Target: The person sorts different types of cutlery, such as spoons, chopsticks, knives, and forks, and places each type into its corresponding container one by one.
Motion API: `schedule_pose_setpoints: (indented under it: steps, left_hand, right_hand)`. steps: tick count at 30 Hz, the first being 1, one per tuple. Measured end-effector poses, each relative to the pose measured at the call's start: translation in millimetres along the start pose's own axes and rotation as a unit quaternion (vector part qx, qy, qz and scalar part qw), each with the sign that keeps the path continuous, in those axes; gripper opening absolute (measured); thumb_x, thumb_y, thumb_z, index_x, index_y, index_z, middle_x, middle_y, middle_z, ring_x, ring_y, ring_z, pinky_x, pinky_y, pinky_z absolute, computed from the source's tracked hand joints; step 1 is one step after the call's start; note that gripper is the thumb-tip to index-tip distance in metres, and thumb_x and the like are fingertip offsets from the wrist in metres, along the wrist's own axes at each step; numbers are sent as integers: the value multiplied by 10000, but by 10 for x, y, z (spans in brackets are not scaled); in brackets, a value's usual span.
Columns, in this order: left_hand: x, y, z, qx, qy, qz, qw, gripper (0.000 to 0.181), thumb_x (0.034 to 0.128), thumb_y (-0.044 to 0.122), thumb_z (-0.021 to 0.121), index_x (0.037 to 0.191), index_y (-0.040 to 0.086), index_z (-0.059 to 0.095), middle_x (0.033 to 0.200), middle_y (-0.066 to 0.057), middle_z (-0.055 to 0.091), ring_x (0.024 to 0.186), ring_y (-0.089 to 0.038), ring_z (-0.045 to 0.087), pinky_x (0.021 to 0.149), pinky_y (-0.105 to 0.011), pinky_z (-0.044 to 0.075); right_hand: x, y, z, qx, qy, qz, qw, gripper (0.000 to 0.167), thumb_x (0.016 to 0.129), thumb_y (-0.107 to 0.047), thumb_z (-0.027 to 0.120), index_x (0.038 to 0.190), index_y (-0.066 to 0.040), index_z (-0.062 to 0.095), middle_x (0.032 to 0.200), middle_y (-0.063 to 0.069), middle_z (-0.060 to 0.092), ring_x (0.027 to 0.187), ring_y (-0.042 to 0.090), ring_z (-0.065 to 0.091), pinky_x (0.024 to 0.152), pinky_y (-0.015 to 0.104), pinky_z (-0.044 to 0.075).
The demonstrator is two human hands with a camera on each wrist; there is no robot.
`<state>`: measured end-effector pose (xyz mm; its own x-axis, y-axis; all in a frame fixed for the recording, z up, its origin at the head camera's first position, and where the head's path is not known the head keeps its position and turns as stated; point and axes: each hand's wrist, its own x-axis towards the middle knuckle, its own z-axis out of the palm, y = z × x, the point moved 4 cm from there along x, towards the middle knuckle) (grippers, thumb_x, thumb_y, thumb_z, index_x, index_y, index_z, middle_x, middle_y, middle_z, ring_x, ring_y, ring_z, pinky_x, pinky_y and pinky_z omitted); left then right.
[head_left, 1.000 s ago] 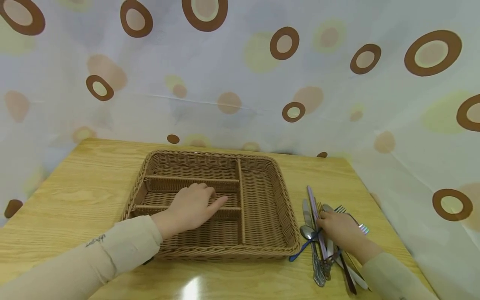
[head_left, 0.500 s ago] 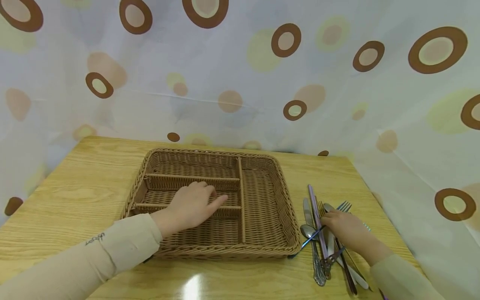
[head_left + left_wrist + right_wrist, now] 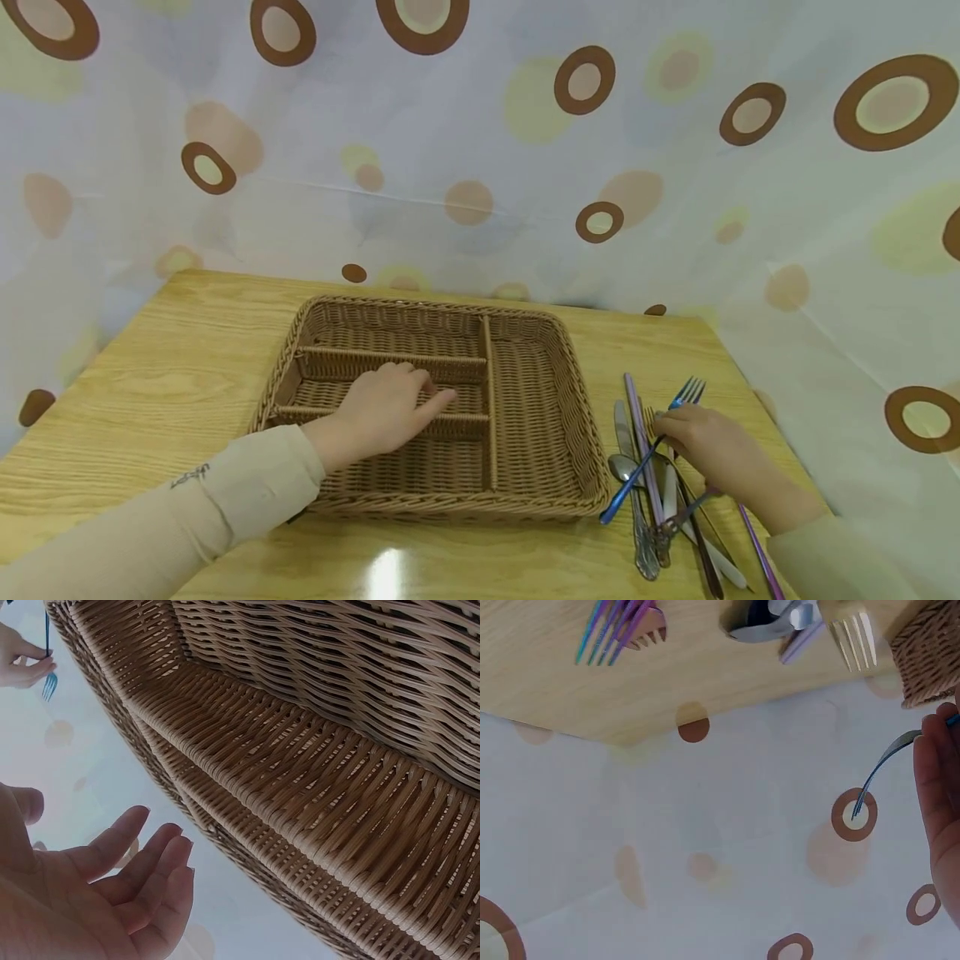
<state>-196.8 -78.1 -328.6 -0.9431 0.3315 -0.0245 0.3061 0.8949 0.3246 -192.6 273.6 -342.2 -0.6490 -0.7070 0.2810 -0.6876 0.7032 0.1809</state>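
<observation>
In the head view my right hand (image 3: 727, 458) pinches a blue fork (image 3: 630, 492), its tines pointing up and away and its handle slanting toward the basket. The curved neck and tines also show in the right wrist view, past my right fingers (image 3: 928, 780). Beneath that hand lies a jumbled pile of cutlery with a silver spoon (image 3: 621, 467), a knife (image 3: 622, 423) and a lilac handle (image 3: 640, 421). My left hand (image 3: 382, 412) hovers over the wicker basket (image 3: 450, 503), fingers loosely bent; the left wrist view shows nothing in its palm.
Dividers split the basket into several compartments, with a long one (image 3: 528, 408) on the right. A purple handle (image 3: 761, 554) lies right of the pile. Patterned cloth (image 3: 450, 150) hangs behind and to the right of the wooden table (image 3: 142, 392).
My right hand has lifted the blue fork a little from the pile and shifted slightly right. The purple handle at the right has come into fuller view. My left hand stays put.
</observation>
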Motion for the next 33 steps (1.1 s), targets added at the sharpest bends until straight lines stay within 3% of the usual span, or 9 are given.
schedule_pose_setpoints:
  steps: [8,11,12,15,17,19,33]
  left_hand:
    - [11,13,-23,-3,-16,-7,10000,481,973,484,397,1089,93,652,1030,-84,659,888,-234,624,643,-327,517]
    - [14,14,-22,1,-37,-24,10000,477,972,483,401,1085,94,652,1016,-79,662,864,-224,627,633,-323,515]
    - [18,16,-19,11,-48,-22,10000,476,972,482,401,1077,91,652,1005,-77,663,855,-221,626,633,-324,514]
    - [36,29,-3,32,-112,-3,9999,490,974,485,393,1080,77,643,998,-82,661,853,-226,625,654,-340,517]
    - [50,43,9,12,-144,22,9999,509,975,489,386,1101,63,635,1026,-93,660,889,-243,627,689,-362,524]
    - [62,56,19,-29,-166,37,9999,534,975,499,376,1135,54,625,1066,-104,657,934,-259,628,722,-379,528]
    - [103,105,16,-15,-246,104,9996,511,946,497,460,1151,59,624,1020,-96,675,826,-217,653,627,-321,525]
  right_hand:
    - [145,-90,-160,-87,497,-570,9971,259,585,-31,799,802,-89,669,792,-12,651,718,160,621,617,247,526]
    - [182,-122,-211,-19,588,-652,9961,107,749,-166,709,815,-89,670,803,-12,655,720,157,621,616,243,524]
    - [202,-138,-228,-8,595,-656,9961,147,822,-233,636,821,-91,671,807,-14,656,723,154,622,619,245,524]
    - [304,-211,-280,35,559,-638,9964,148,847,-236,630,835,-95,673,811,-17,657,728,157,630,635,262,528]
    - [395,-274,-299,-60,470,-636,9969,90,799,-186,699,833,-109,669,809,-24,650,729,152,630,636,262,526]
    - [488,-343,-312,-85,339,-604,9976,213,666,-61,781,839,-111,668,815,-19,648,736,153,630,642,267,525]
    - [1070,-653,-203,-18,-579,50,9983,114,770,-86,738,869,-112,687,803,-4,666,723,144,625,621,256,516]
